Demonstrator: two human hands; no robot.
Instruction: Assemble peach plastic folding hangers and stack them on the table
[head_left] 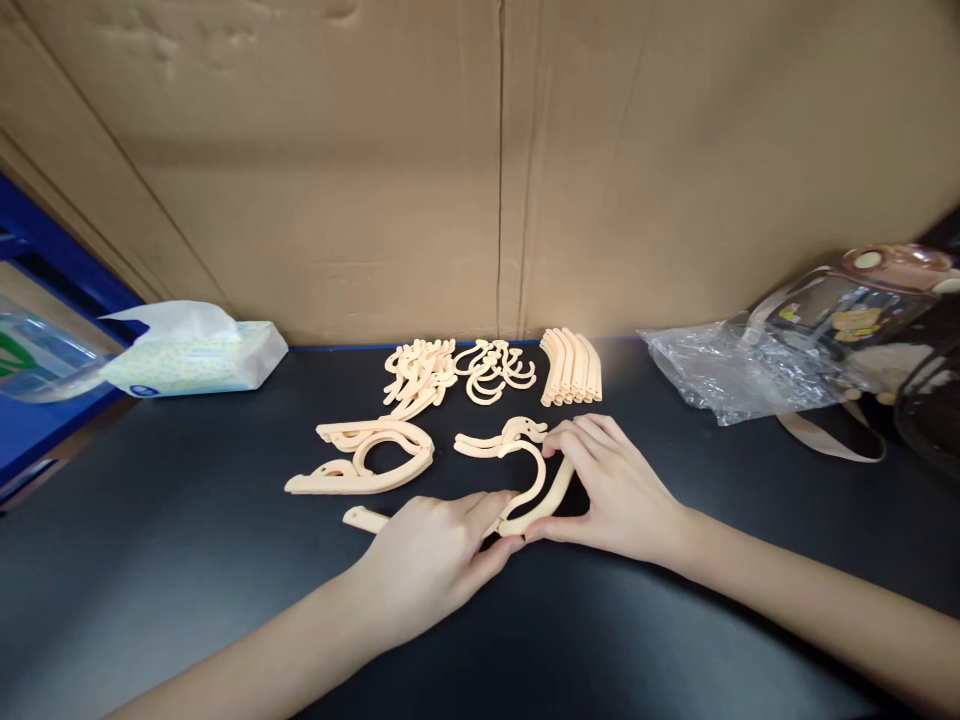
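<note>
Head view: one folding hanger (367,462) lying assembled on the black table (150,560), loose hook pieces (457,372) and stacked arms (571,367) waiting behind. Left hand (427,555) and right hand (619,490), fingers curled, pinching a half-built hanger (525,480) flat at centre; judged early in the batch.

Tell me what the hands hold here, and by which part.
Both hands grip one peach plastic folding hanger on the black table: left hand at its lower end, right hand on its curved arm.
</note>
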